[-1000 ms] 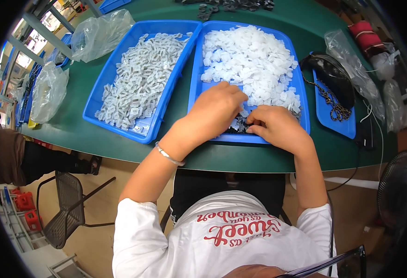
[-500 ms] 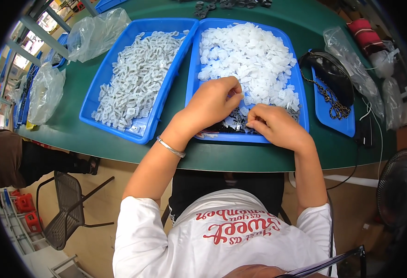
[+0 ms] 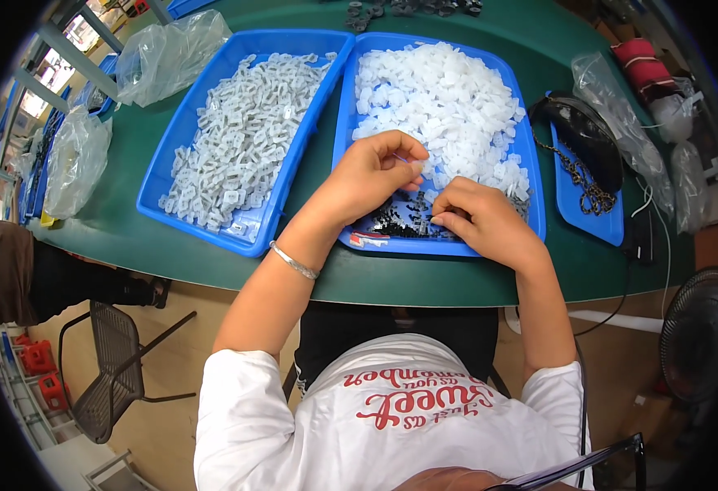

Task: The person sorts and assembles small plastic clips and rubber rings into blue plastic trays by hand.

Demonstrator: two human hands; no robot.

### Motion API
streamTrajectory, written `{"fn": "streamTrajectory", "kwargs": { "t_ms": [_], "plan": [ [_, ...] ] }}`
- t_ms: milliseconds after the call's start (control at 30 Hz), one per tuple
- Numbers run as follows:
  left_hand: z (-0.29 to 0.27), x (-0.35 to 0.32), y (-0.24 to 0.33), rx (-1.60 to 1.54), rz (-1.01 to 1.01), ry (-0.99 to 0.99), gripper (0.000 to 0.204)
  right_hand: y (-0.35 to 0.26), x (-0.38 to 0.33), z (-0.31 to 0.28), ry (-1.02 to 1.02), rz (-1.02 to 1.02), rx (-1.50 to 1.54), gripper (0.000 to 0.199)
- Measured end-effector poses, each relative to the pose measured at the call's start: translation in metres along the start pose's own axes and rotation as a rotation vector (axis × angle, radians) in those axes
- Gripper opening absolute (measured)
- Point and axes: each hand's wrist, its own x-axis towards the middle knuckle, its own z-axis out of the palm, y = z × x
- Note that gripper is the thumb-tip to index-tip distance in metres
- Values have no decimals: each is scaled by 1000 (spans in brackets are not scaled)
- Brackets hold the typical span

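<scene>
White clip (image 3: pixel 417 166), left hand (image 3: pixel 373 176) grip, orientation unclear

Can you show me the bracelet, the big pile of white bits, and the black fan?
bracelet (image 3: pixel 292 262), head view, on the silver band at the left wrist.
pile of white bits (image 3: pixel 445 106), head view, middle of the heap.
black fan (image 3: pixel 697 335), head view, on its grille.

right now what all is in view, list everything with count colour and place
blue trays: two large, side by side on the green table
grey-white small parts: many, in the left tray
white translucent pieces: heap, in the right tray
small black parts: cluster, near edge of right tray
small blue tray: one, right, with a black object and a chain
clear plastic bags: several, left and right of the trays
black mesh chair: one, lower left
fan: one, lower right
left hand: pinching a small white piece, silver bracelet on wrist
right hand: fingertips at the black parts
</scene>
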Motion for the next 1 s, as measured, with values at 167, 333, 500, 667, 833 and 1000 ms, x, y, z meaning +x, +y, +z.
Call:
{"fn": "streamTrajectory", "kwargs": {
  "t_ms": [167,333,500,667,833,1000],
  "plan": [
    [0,-2,-1,11,-27,-40,21,-3,-1,-3,-7,181,357,6],
    [2,-3,3,-7,-55,-57,20,-7,2,-5,131,256,678,13],
    [3,-3,4,-32,-71,-62,20,-1,7,-1,188,232,708,18],
    [4,-4,5,-57,-77,-33,19,-7,10,3,221,276,667,18],
    [5,-2,4,-69,-66,-16,18,-10,11,7,294,224,563,16],
    [6,-2,1,-62,-36,0,15,-15,15,13,347,148,310,11]
  ]
}}
